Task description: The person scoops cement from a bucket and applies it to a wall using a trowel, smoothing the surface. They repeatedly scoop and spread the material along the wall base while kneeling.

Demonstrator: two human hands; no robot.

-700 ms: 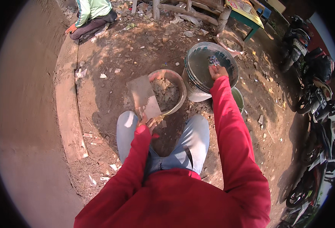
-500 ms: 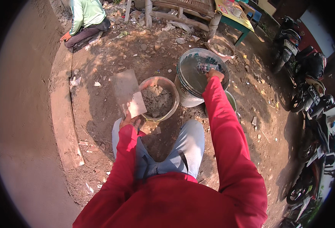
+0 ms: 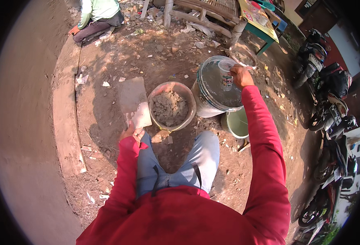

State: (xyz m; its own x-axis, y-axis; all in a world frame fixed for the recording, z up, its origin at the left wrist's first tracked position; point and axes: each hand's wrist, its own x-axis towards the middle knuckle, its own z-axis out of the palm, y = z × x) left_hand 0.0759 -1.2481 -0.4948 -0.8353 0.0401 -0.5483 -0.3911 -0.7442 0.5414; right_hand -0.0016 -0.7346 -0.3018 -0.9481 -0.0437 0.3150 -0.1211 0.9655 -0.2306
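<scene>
My left hand (image 3: 132,134) is closed on the near end of a flat rectangular board (image 3: 134,100), greyish and partly sunlit. Just right of the board stands a round tub (image 3: 192,104) with lumpy grey mortar (image 3: 170,108) inside. In my right hand (image 3: 242,76) is a clear plastic cup (image 3: 225,79) with a printed side, held roughly upright over a large white bucket (image 3: 203,107). Greyish water fills much of that bucket. Whether the cup holds any liquid, I cannot tell.
A green pail (image 3: 236,127) stands against the bucket's near right side, a shallow basin (image 3: 245,57) behind it. Along the left run a plank (image 3: 65,134) and a smooth grey wall (image 3: 23,122). Another person (image 3: 100,16) crouches far left. Motorcycles (image 3: 331,102) line the right; a bamboo bench (image 3: 204,18) stands behind.
The cup was tipped low in the bucket; now it is upright and higher, with my right hand farther right. My left hand keeps hold of the board. The view has shifted slightly.
</scene>
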